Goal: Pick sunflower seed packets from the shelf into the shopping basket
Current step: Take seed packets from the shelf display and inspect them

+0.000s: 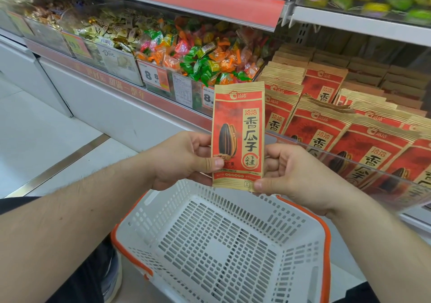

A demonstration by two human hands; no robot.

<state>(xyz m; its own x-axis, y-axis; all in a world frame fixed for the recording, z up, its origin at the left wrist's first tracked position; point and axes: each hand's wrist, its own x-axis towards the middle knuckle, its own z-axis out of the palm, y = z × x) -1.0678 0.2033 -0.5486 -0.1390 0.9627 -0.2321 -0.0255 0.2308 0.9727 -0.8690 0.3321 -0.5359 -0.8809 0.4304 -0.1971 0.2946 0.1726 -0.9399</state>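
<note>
Hidden or cut off: the fingers of both hands sit behind the packet, so only the thumbs and knuckles show. The basket's near edge runs out of frame at the bottom, and its handles are only partly visible. The shelf stock continues past the right edge; a clear front rail blurs the lower halves of those packets. Small print at the held packet's foot is unreadable.

One sunflower seed packet (238,134) is held upright in front of the person, long axis vertical, printed face toward the camera, top edge up near the candy bins (186,53), bottom edge just above the far rim of the shopping basket (217,244).

Left hand (186,160): grip pinching the packet's lower left edge, thumb on the front. Right hand (291,174): grip pinching the lower right corner, thumb tip on the front.

The basket is white with orange trim and stands on the floor below the hands; nothing lies in it. More packets on the shelf (345,125) stand in leaning rows to the right, tops tilted back.
</note>
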